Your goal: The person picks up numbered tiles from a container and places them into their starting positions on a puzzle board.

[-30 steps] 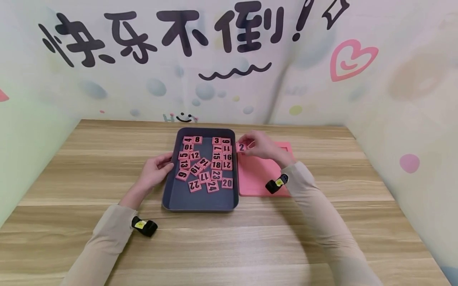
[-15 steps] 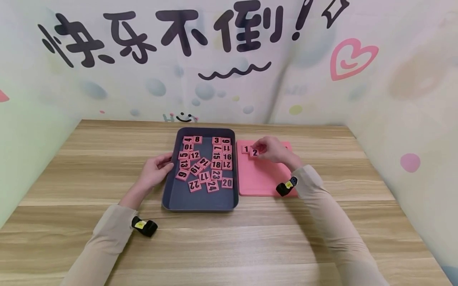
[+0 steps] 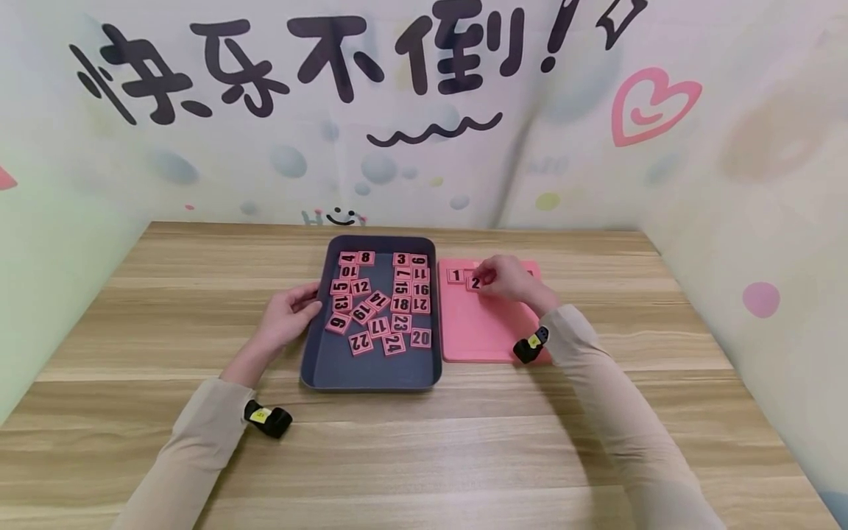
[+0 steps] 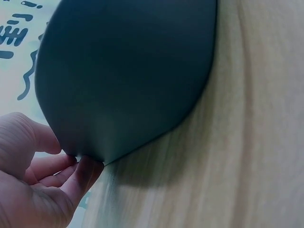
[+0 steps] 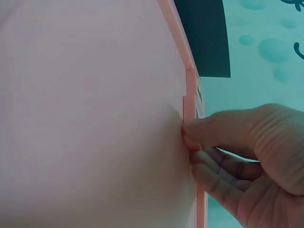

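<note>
My left hand (image 3: 286,318) holds the left side of a dark grey tray (image 3: 371,372); in the left wrist view its thumb and fingertips (image 4: 90,168) grip the tray's wall. Pink square tiles printed with black numbers, such as tile 20 (image 3: 420,338), lie in the tray at various angles. To the right of it is a pink board (image 3: 473,331) with a raised rim. Tile 1 (image 3: 456,275) sits at its upper left corner. Beside it, my right hand (image 3: 513,281) pinches tile 2 (image 3: 474,284), which is slightly lower than tile 1. Fingers hide part of tile 2.
Both tray and board rest on a wooden table (image 3: 397,456) towards its back edge. Behind stands a printed wall hanging (image 3: 265,162) with large black characters. A black camera (image 3: 530,346) on the right wrist overlaps the board's lower right part.
My right hand has carried tile 2 rightwards from the tray's right edge to beside tile 1, uncovering tile 1. Over the last half second it shifts only slightly right. The left hand stays still.
</note>
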Action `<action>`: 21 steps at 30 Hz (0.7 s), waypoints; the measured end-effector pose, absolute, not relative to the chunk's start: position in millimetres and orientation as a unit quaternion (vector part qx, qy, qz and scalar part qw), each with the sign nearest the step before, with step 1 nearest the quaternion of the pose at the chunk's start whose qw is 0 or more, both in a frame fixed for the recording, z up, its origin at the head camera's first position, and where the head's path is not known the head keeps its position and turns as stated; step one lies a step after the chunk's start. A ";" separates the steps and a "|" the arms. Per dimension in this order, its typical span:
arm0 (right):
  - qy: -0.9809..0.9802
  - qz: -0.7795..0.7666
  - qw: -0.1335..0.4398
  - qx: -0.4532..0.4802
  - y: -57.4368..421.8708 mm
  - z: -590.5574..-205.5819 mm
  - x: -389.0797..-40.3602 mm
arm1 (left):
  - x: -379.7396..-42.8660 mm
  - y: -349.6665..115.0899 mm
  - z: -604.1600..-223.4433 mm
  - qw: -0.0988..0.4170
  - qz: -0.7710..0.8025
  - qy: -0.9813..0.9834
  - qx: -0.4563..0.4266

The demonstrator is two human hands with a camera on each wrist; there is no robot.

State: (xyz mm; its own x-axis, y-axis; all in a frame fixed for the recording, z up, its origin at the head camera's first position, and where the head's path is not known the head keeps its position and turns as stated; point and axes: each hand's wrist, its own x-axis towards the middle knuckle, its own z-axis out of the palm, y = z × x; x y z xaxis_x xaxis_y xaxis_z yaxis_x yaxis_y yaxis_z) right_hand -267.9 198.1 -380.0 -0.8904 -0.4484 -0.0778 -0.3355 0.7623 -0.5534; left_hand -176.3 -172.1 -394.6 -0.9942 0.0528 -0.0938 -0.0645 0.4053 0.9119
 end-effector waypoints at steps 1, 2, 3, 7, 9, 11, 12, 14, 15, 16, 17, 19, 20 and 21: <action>0.933 -0.276 0.101 -0.206 197.8 -380.2 -268.2 | -176.3 -171.9 -394.7 0.054 0.545 0.837 -0.004; 0.934 -0.279 0.099 -0.201 197.5 -380.6 -268.7 | -176.4 -171.8 -394.8 0.054 0.546 0.836 -0.004; 0.934 -0.282 0.097 -0.197 197.3 -381.0 -269.1 | -176.5 -171.6 -394.9 0.054 0.546 0.836 -0.004; 0.934 -0.291 0.085 -0.187 196.5 -382.9 -271.5 | -176.8 -171.8 -395.1 0.052 0.546 0.836 -0.004; 0.935 -0.292 0.077 -0.185 195.8 -383.8 -273.2 | -176.9 -172.2 -395.2 0.049 0.547 0.836 -0.003; 0.936 -0.293 0.069 -0.181 194.9 -384.3 -274.7 | -176.9 -172.5 -395.3 0.047 0.546 0.837 -0.001; 0.936 -0.294 0.067 -0.178 194.4 -384.5 -275.4 | -176.9 -172.6 -395.4 0.047 0.545 0.837 0.000; 0.937 -0.295 0.067 -0.173 193.6 -384.5 -276.6 | -176.7 -172.7 -395.4 0.047 0.546 0.837 0.001; 0.938 -0.295 0.067 -0.171 193.3 -384.3 -276.9 | -176.6 -172.8 -395.4 0.047 0.546 0.837 0.002; 0.938 -0.294 0.069 -0.169 193.1 -384.0 -277.2 | -176.5 -172.7 -395.3 0.048 0.546 0.837 0.001; 0.938 -0.293 0.072 -0.169 192.8 -383.4 -277.4 | -176.3 -172.7 -395.2 0.048 0.545 0.837 0.001; 0.941 -0.282 0.072 -0.171 192.3 -382.2 -278.1 | -176.3 -172.9 -395.1 0.050 0.545 0.837 0.000; 0.943 -0.277 0.070 -0.171 191.7 -381.1 -278.6 | -176.3 -172.9 -395.0 0.050 0.545 0.837 -0.001; 0.945 -0.272 0.068 -0.170 190.6 -379.3 -278.8 | -176.1 -172.7 -394.9 0.051 0.544 0.838 -0.001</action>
